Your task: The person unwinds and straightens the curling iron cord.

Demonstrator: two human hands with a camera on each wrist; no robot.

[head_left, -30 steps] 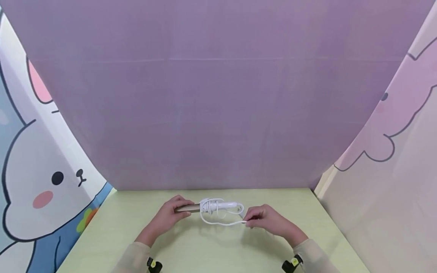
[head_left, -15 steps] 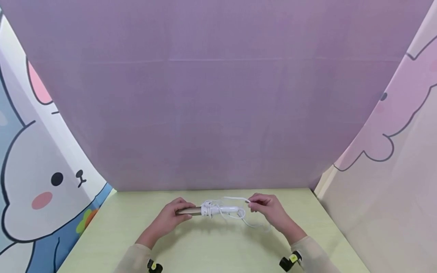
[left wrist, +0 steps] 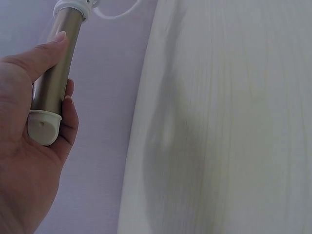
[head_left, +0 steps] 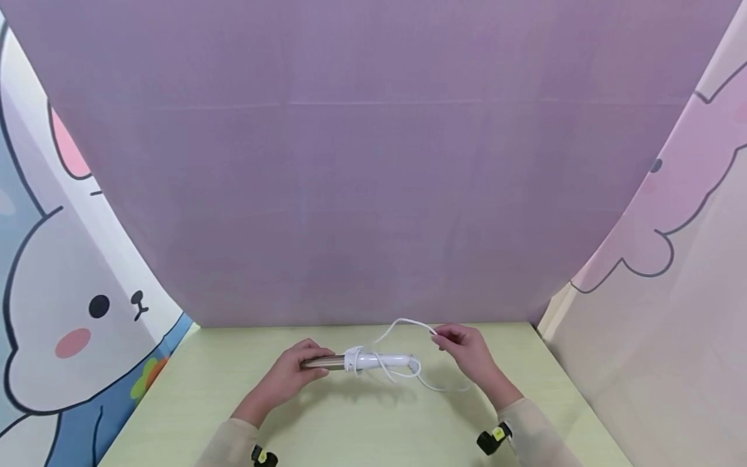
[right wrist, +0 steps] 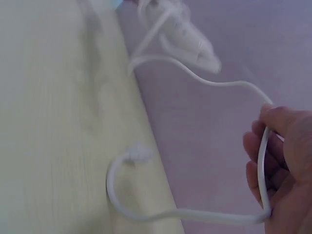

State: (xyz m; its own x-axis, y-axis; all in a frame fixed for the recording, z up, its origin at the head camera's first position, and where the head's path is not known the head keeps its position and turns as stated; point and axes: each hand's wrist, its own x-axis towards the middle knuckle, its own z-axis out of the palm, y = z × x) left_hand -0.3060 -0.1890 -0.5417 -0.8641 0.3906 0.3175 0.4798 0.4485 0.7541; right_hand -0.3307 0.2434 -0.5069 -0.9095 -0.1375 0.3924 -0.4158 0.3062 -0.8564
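Note:
My left hand [head_left: 288, 375] grips the bronze barrel [left wrist: 66, 53] of a curling iron [head_left: 388, 360], thumb on one side and fingers around the other. The barrel's white end cap [left wrist: 44, 127] shows near the palm in the left wrist view. The white handle points right, with some white cord [right wrist: 209, 82] looped round it. My right hand [head_left: 474, 360], off the handle's end, pinches the cord between thumb and fingers. From there the cord arcs back to the iron, and its other length hangs down to a white plug [right wrist: 139, 153], blurred in the right wrist view.
The iron is held above a pale wood-grain table [head_left: 362, 434]. A purple panel [head_left: 373, 194] rises behind the table's far edge. Cartoon-printed sheets [head_left: 76, 292] flank it on the left and right.
My right hand has moved away from me and slightly right, drawing the cord into a wider arc. Fewer turns wrap the handle now. The left hand has barely moved.

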